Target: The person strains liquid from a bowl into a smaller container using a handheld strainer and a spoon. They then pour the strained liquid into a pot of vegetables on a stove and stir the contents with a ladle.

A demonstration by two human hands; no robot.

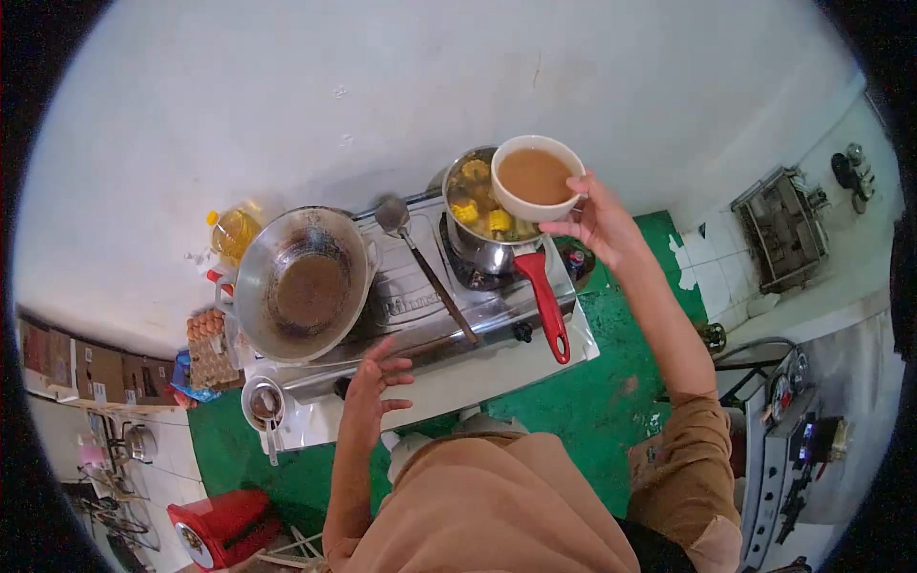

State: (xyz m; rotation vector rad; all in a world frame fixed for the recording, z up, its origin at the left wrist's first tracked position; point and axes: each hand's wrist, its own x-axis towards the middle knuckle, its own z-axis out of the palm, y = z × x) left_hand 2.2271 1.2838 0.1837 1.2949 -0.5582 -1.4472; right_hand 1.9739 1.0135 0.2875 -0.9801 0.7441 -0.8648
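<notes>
My right hand (602, 222) grips the rim and side of a white bowl (537, 181) of brown liquid, held over the right edge of a steel pot (482, 205). Corn pieces and greens show in the pot, which has a red handle (546, 310) and sits on the right burner. My left hand (374, 387) is empty, fingers spread, in front of the stove (411, 306). A large wok (310, 286) with brown residue stands on the left side. Between wok and pot lies a ladle (427, 263) with a dark handle.
An oil bottle (234, 234) and a tray of eggs (207, 334) stand left of the wok. A small white bowl (263, 403) with a spoon is at the front left corner. A red container (224, 530) is at the lower left, and a metal rack (785, 229) at the right.
</notes>
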